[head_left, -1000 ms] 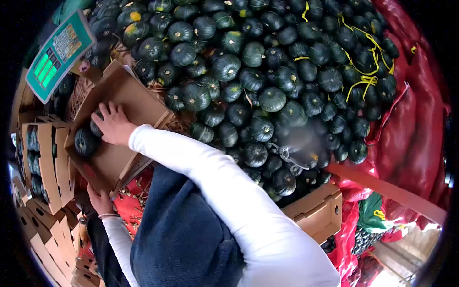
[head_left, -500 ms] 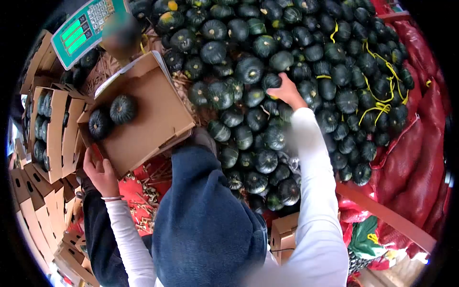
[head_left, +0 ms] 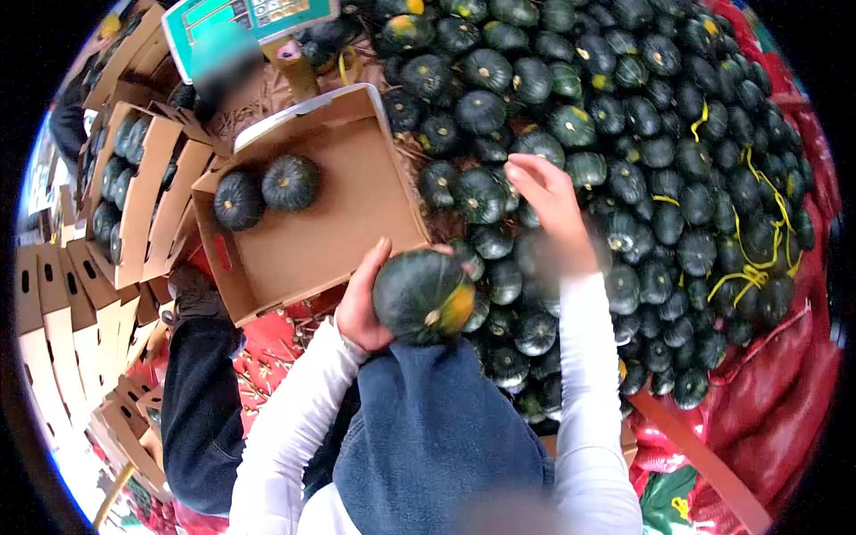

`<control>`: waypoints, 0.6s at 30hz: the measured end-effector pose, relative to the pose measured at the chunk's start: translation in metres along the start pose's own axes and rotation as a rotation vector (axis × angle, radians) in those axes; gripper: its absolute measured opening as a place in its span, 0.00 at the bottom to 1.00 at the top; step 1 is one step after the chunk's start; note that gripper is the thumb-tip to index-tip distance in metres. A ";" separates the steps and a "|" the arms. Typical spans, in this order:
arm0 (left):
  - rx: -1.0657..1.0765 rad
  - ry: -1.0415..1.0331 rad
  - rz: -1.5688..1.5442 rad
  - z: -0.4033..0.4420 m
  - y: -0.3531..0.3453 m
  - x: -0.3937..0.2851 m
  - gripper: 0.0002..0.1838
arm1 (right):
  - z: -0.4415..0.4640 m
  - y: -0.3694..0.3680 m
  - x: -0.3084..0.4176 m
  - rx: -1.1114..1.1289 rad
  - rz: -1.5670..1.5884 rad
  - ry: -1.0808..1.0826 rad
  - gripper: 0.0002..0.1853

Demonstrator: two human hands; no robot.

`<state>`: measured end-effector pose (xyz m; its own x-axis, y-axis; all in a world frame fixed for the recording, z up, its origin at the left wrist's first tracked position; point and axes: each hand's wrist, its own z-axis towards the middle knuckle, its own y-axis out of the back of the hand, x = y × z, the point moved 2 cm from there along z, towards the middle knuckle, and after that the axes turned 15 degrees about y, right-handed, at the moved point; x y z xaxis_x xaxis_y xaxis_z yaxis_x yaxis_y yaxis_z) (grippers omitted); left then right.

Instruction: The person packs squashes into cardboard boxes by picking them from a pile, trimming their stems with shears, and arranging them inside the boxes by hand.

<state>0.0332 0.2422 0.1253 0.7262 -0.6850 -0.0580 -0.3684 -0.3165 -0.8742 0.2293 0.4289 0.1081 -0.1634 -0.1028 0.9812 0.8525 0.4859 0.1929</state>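
My left hand (head_left: 360,305) holds a dark green pumpkin (head_left: 412,290) with an orange patch, just above the blue cloth over my lap. My right hand (head_left: 549,198), its fingers stretched out and nothing visible in them, is over the heap of green pumpkins (head_left: 486,114). In front of the left hand lies an open cardboard box (head_left: 343,227), tilted in the view. Two whole green pumpkins, one on the left (head_left: 239,201) and one beside it (head_left: 291,182), rest at its far left end.
A green-faced scale display (head_left: 254,27) stands behind the box. Cardboard boxes (head_left: 53,312) are stacked at the left, some holding pumpkins. Red mesh sacks (head_left: 758,383) and a reddish bar (head_left: 704,459) border the right side. Yellow ties (head_left: 753,267) lie on the heap.
My left hand has left the box's near corner and now holds the orange-patched pumpkin near my lap. My right hand has let go of a pumpkin. The view has shifted left.
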 end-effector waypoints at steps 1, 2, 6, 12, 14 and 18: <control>0.015 0.050 -0.028 -0.006 0.009 0.005 0.39 | 0.024 -0.001 -0.026 0.064 -0.351 0.065 0.21; 0.049 0.048 -0.129 -0.015 0.008 0.007 0.37 | 0.045 -0.016 -0.035 0.156 -0.592 0.201 0.21; -0.020 -0.141 -0.319 -0.056 0.015 0.011 0.35 | 0.102 -0.112 -0.091 0.384 -1.325 0.234 0.28; 0.035 -0.388 -0.201 -0.112 0.029 -0.012 0.38 | 0.153 -0.153 -0.132 0.042 -1.535 -0.043 0.20; -0.037 -0.465 -0.242 -0.126 0.029 -0.019 0.39 | 0.147 -0.136 -0.129 0.029 -1.305 0.072 0.14; -0.100 -0.539 -0.203 -0.138 0.042 -0.035 0.40 | 0.129 -0.105 -0.097 0.535 -1.161 -0.068 0.51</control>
<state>-0.0881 0.1625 0.1575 0.9712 -0.1815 -0.1542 -0.2249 -0.4852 -0.8450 0.0914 0.4993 -0.0063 -0.7124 -0.6628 0.2306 -0.1092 0.4292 0.8966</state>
